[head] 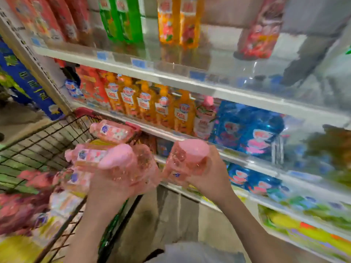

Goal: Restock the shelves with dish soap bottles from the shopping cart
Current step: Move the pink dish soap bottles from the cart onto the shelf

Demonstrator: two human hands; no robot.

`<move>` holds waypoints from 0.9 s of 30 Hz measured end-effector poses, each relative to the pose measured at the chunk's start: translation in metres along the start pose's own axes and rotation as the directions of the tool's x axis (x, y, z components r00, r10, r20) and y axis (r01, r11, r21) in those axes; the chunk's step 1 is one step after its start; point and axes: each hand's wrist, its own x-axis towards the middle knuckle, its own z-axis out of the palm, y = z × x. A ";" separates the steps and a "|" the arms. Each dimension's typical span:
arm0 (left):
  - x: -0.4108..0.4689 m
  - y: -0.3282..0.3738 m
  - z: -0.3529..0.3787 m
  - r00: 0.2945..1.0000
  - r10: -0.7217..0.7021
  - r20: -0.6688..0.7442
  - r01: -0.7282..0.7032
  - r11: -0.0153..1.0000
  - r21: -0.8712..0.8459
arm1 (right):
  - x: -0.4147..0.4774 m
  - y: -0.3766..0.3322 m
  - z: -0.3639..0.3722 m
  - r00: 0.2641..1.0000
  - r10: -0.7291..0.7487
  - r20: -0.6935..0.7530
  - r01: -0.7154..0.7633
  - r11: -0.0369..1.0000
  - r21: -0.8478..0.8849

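My left hand [112,186] grips a bundle of pink dish soap bottles [106,158] above the right rim of the wire shopping cart [38,137]. Another pink bottle [112,131] lies higher on the bundle, near the cart's far corner. My right hand [207,173] grips the base of one pink dish soap bottle [187,158], held in front of the lower shelf edge. On the middle shelf [228,93] a single pink bottle [205,118] stands between orange bottles and blue refill bags. The picture is blurred, so finger positions are unclear.
Orange bottles [150,105] fill the middle shelf's left side, blue refill bags [250,130] its right. The top shelf [133,61] carries red, green and orange bottles. More pink and yellow packs [22,211] lie in the cart. Bare floor [171,215] shows between cart and shelving.
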 end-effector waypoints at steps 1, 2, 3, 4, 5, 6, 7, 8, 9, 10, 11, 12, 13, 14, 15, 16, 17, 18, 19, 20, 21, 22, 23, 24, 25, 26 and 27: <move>-0.001 0.001 0.013 0.994 0.041 0.100 -0.046 0.998 0.045 | -0.006 0.012 -0.005 0.997 0.019 -0.072 -0.024 0.998 -0.064; -0.001 -0.004 0.025 0.981 0.043 0.187 -0.056 0.996 0.064 | -0.014 0.021 -0.011 0.991 0.053 -0.119 -0.064 0.994 -0.090; 0.000 -0.010 0.036 0.961 0.043 0.273 -0.061 0.997 0.056 | -0.022 0.035 -0.017 0.984 0.079 -0.158 -0.097 0.989 -0.113; 0.002 -0.012 0.046 0.943 0.012 0.331 -0.028 0.999 0.042 | -0.032 0.045 -0.024 0.970 0.137 -0.199 -0.163 0.979 -0.122; 0.003 -0.018 0.057 0.923 0.009 0.384 -0.024 0.999 0.033 | -0.042 0.051 -0.029 0.950 0.189 -0.249 -0.226 0.966 -0.128; 0.003 -0.022 0.069 0.903 -0.001 0.430 -0.021 0.999 0.047 | -0.054 0.060 -0.034 0.925 0.250 -0.288 -0.297 0.945 -0.134; -0.003 -0.024 0.080 0.880 -0.003 0.476 -0.045 0.995 0.089 | -0.065 0.068 -0.038 0.896 0.301 -0.328 -0.362 0.921 -0.143; -0.009 -0.028 0.088 0.845 -0.003 0.535 -0.080 0.988 0.132 | -0.077 0.073 -0.043 0.865 0.344 -0.367 -0.417 0.898 -0.142; -0.012 -0.036 0.097 0.811 0.008 0.584 -0.110 0.984 0.139 | -0.089 0.081 -0.047 0.835 0.376 -0.401 -0.464 0.874 -0.145; -0.014 -0.042 0.106 0.774 0.013 0.633 -0.114 0.986 0.119 | -0.101 0.090 -0.051 0.807 0.409 -0.425 -0.513 0.843 -0.164; -0.013 -0.055 0.115 0.744 0.007 0.668 -0.130 0.982 0.135 | -0.114 0.096 -0.056 0.781 0.438 -0.445 -0.566 0.798 -0.207; -0.016 -0.063 0.125 0.715 0.001 0.699 -0.153 0.976 0.155 | -0.127 0.100 -0.060 0.752 0.464 -0.468 -0.612 0.755 -0.236; -0.018 -0.073 0.133 0.695 0.010 0.719 -0.186 0.968 0.166 | -0.139 0.106 -0.065 0.723 0.481 -0.496 -0.647 0.722 -0.244; -0.022 -0.076 0.141 0.666 0.010 0.745 -0.200 0.966 0.166 | -0.150 0.112 -0.069 0.688 0.506 -0.520 -0.680 0.700 -0.219; -0.026 -0.079 0.148 0.641 0.018 0.767 -0.207 0.967 0.150 | -0.161 0.118 -0.073 0.656 0.526 -0.540 -0.701 0.691 -0.178; -0.031 -0.080 0.156 0.630 0.022 0.776 -0.230 0.960 0.160 | -0.170 0.122 -0.077 0.627 0.538 -0.564 -0.712 0.689 -0.134; -0.037 -0.079 0.165 0.610 0.045 0.791 -0.260 0.955 0.146 | -0.178 0.127 -0.081 0.600 0.543 -0.587 -0.722 0.684 -0.105; -0.042 -0.079 0.174 0.606 0.049 0.794 -0.271 0.951 0.148 | -0.184 0.133 -0.086 0.579 0.543 -0.608 -0.727 0.681 -0.084; -0.047 -0.075 0.183 0.592 0.051 0.804 -0.256 0.958 0.128 | -0.191 0.141 -0.092 0.566 0.532 -0.630 -0.727 0.683 -0.076; -0.051 -0.074 0.193 0.582 0.061 0.811 -0.256 0.960 0.111 | -0.196 0.149 -0.098 0.553 0.519 -0.652 -0.724 0.687 -0.068; -0.052 -0.075 0.204 0.565 0.077 0.821 -0.271 0.958 0.096 | -0.199 0.156 -0.105 0.547 0.501 -0.670 -0.720 0.691 -0.070; -0.056 -0.074 0.214 0.553 0.094 0.828 -0.297 0.951 0.090 | -0.201 0.163 -0.113 0.544 0.474 -0.692 -0.710 0.700 -0.079; -0.058 -0.073 0.223 0.533 0.115 0.838 -0.327 0.942 0.079 | -0.202 0.170 -0.122 0.544 0.440 -0.714 -0.695 0.713 -0.091; -0.058 -0.071 0.233 0.544 0.128 0.829 -0.349 0.933 0.084 | -0.202 0.177 -0.133 0.550 0.402 -0.732 -0.670 0.736 -0.100; -0.059 -0.072 0.244 0.543 0.165 0.823 -0.364 0.930 0.054 | -0.201 0.182 -0.144 0.561 0.363 -0.744 -0.634 0.766 -0.104; -0.060 -0.071 0.257 0.564 0.169 0.808 -0.353 0.934 0.051 | -0.198 0.187 -0.157 0.578 0.315 -0.753 -0.588 0.801 -0.116; -0.061 -0.069 0.270 0.575 0.183 0.798 -0.333 0.943 0.024 | -0.194 0.191 -0.169 0.601 0.258 -0.757 -0.536 0.832 -0.142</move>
